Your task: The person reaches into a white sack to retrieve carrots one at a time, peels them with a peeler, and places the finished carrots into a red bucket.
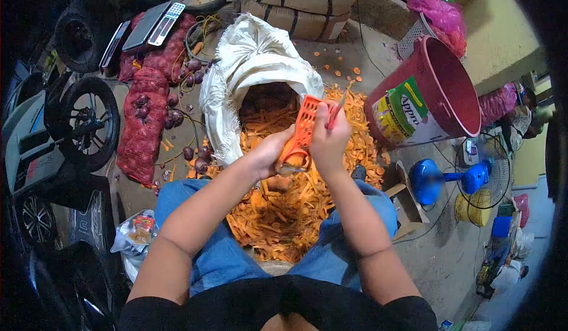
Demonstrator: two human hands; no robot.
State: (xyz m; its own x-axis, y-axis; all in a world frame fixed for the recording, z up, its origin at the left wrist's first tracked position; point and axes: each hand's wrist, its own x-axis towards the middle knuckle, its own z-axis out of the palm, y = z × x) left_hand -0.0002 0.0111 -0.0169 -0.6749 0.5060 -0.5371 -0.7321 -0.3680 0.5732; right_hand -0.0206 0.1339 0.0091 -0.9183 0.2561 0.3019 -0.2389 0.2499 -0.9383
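My left hand (270, 154) is closed around the lower end of an orange plastic grater (305, 124) with rows of holes. My right hand (326, 141) has its thumb lying against the grater's side, its fingers wrapped round a small knife (337, 111) with a red handle. The short blade points up and away. Below both hands, a heap of orange carrot peelings (278, 212) covers the floor between my knees. Just beyond, a white woven sack (260, 58) lies with its mouth toward me, more peelings inside it.
Red mesh bags of onions (144, 127) lie left, with loose onions (201, 159) and a digital scale (155, 28). Motorbike wheels (89, 124) stand farther left. On the right are a tilted red bucket (423, 94), a cardboard box (408, 206) and a fan (485, 171). Carrot slices (338, 73) lie beyond the sack.
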